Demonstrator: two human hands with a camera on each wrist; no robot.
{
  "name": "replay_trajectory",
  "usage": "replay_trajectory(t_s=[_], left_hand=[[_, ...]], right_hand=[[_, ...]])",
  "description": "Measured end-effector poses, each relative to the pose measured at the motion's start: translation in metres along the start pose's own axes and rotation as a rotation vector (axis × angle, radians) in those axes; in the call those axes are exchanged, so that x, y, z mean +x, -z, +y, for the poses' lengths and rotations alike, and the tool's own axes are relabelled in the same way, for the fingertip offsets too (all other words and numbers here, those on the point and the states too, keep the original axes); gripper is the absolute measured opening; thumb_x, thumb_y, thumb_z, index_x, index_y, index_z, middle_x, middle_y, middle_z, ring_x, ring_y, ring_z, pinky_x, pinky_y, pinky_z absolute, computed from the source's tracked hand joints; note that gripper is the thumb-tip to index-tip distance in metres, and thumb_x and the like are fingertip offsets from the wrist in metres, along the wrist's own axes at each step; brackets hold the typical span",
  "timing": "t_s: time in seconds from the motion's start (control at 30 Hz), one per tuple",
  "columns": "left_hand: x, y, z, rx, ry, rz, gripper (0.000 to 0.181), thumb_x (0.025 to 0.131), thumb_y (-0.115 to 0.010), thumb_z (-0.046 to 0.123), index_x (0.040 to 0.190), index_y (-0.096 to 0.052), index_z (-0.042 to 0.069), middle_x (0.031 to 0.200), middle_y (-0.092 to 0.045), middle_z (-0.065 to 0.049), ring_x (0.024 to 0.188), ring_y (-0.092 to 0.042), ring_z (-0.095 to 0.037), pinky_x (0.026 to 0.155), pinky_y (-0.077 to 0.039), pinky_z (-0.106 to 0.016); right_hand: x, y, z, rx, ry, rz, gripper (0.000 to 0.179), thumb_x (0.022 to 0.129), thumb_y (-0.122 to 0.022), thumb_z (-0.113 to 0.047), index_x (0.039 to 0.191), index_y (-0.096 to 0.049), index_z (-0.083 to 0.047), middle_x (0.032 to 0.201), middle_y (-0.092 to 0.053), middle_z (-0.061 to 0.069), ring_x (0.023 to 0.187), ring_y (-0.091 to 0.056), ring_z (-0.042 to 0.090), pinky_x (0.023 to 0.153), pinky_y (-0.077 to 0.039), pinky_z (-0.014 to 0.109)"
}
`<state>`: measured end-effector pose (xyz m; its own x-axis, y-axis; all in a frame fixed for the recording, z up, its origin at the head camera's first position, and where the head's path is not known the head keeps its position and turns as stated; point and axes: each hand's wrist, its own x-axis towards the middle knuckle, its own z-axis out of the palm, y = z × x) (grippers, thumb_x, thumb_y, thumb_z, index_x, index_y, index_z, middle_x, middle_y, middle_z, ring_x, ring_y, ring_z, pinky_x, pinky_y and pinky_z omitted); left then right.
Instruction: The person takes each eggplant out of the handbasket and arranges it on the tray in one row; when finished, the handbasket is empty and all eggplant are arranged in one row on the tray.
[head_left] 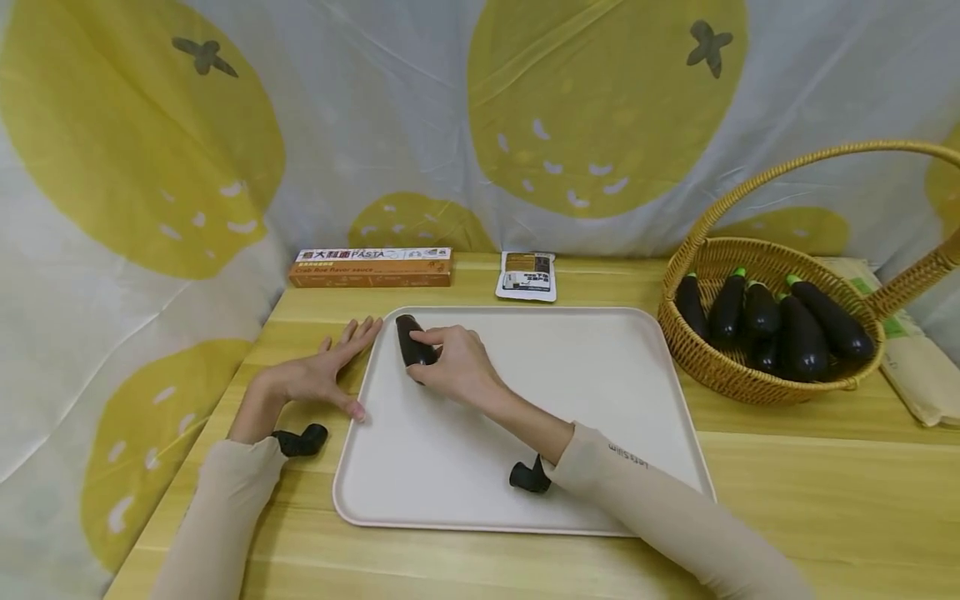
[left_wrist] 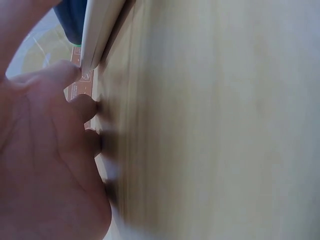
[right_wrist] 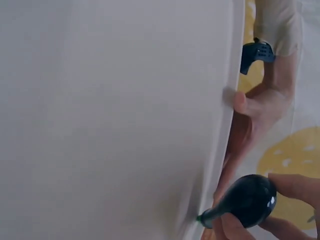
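An eggplant (head_left: 416, 343), dark and glossy, is pinched between the thumb and fingers of my right hand (head_left: 459, 367) over the tray's far left corner. In the right wrist view the eggplant (right_wrist: 250, 199) shows its rounded end toward the fingers and its green stem tip close to the tray's rim. The white tray (head_left: 540, 400) lies flat on the table. My left hand (head_left: 318, 375) is spread at the tray's left edge, thumb and index finger at the rim. In the left wrist view the fingertips of the left hand (left_wrist: 45, 145) rest at the wooden surface.
A wicker basket (head_left: 750, 392) with several eggplants stands to the tray's right, a beige bag (head_left: 926, 379) beside it. Behind the tray are a pasta box (head_left: 371, 268) and a small white packet (head_left: 527, 277). A lemon-print cloth (head_left: 390, 125) hangs at the back and left.
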<state>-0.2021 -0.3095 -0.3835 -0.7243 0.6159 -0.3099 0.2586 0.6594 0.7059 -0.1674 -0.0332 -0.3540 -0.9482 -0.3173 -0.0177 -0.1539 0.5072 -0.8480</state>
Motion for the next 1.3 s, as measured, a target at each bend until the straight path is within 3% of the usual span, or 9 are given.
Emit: replay_trajectory(t_s=[0.13, 0.23, 0.37, 0.47, 0.63, 0.87, 1.1, 1.3], left_hand=[[-0.001, -0.001, -0.001, 0.001, -0.003, 0.002, 0.14, 0.073, -0.094, 0.036, 0.167, 0.007, 0.013, 0.171, 0.024, -0.019, 0.153, 0.034, -0.044, 0.117, 0.022, -0.073], [-0.003, -0.002, -0.003, 0.002, 0.003, 0.007, 0.14, 0.073, -0.094, 0.035, 0.167, 0.007, 0.012, 0.171, 0.024, -0.02, 0.153, 0.034, -0.045, 0.117, 0.023, -0.074], [-0.004, -0.003, -0.003, -0.003, 0.003, 0.007, 0.14, 0.072, -0.094, 0.036, 0.167, 0.007, 0.011, 0.17, 0.024, -0.021, 0.152, 0.034, -0.046, 0.116, 0.023, -0.074], [-0.004, -0.003, -0.002, 0.0, 0.008, 0.009, 0.14, 0.073, -0.093, 0.037, 0.167, 0.006, 0.012, 0.17, 0.024, -0.021, 0.153, 0.034, -0.046, 0.116, 0.023, -0.074], [-0.005, 0.001, -0.001, -0.009, 0.01, 0.014, 0.141, 0.071, -0.094, 0.036, 0.167, 0.006, 0.012, 0.171, 0.024, -0.02, 0.152, 0.034, -0.046, 0.116, 0.024, -0.074], [-0.005, 0.001, -0.002, -0.016, -0.003, -0.004, 0.141, 0.071, -0.095, 0.035, 0.167, 0.006, 0.013, 0.171, 0.025, -0.019, 0.152, 0.036, -0.045, 0.115, 0.024, -0.075], [-0.003, 0.0, -0.002, -0.016, -0.005, -0.008, 0.141, 0.072, -0.094, 0.034, 0.167, 0.007, 0.012, 0.171, 0.025, -0.018, 0.152, 0.035, -0.045, 0.115, 0.026, -0.073], [-0.001, -0.001, -0.001, -0.016, 0.007, -0.008, 0.139, 0.073, -0.093, 0.033, 0.167, 0.007, 0.015, 0.171, 0.026, -0.016, 0.152, 0.035, -0.043, 0.115, 0.026, -0.073]], right_hand=[[0.004, -0.005, -0.005, -0.051, -0.032, -0.079, 0.059, 0.085, -0.083, -0.017, 0.141, -0.066, -0.015, 0.085, -0.077, 0.018, 0.054, -0.044, 0.009, 0.048, -0.036, 0.019], [0.008, -0.012, -0.005, -0.07, -0.045, -0.15, 0.068, 0.086, -0.085, -0.021, 0.148, -0.058, -0.016, 0.107, -0.077, 0.02, 0.065, -0.046, 0.01, 0.057, -0.038, 0.018], [0.013, -0.021, 0.0, -0.022, -0.053, -0.202, 0.074, 0.085, -0.086, -0.024, 0.152, -0.053, -0.018, 0.146, -0.062, 0.016, 0.101, -0.06, 0.013, 0.08, -0.047, 0.02], [0.014, -0.024, 0.002, 0.057, -0.058, -0.236, 0.073, 0.088, -0.084, -0.021, 0.153, -0.052, -0.018, 0.142, -0.064, 0.016, 0.115, -0.067, 0.02, 0.089, -0.053, 0.024], [0.017, -0.024, 0.001, 0.146, -0.037, -0.27, 0.068, 0.093, -0.078, -0.015, 0.155, -0.05, -0.015, 0.138, -0.068, 0.016, 0.114, -0.069, 0.018, 0.086, -0.054, 0.022], [0.022, -0.032, -0.002, 0.118, -0.008, -0.248, 0.066, 0.092, -0.08, -0.02, 0.152, -0.053, -0.015, 0.139, -0.068, 0.014, 0.12, -0.069, 0.023, 0.093, -0.056, 0.027], [0.025, -0.041, -0.006, 0.119, -0.027, -0.199, 0.066, 0.089, -0.084, -0.021, 0.149, -0.058, -0.013, 0.132, -0.072, 0.014, 0.109, -0.072, 0.016, 0.084, -0.055, 0.017], [0.026, -0.038, -0.007, 0.155, -0.055, -0.19, 0.062, 0.089, -0.083, -0.02, 0.147, -0.06, -0.017, 0.132, -0.072, 0.014, 0.11, -0.07, 0.016, 0.084, -0.054, 0.019]])
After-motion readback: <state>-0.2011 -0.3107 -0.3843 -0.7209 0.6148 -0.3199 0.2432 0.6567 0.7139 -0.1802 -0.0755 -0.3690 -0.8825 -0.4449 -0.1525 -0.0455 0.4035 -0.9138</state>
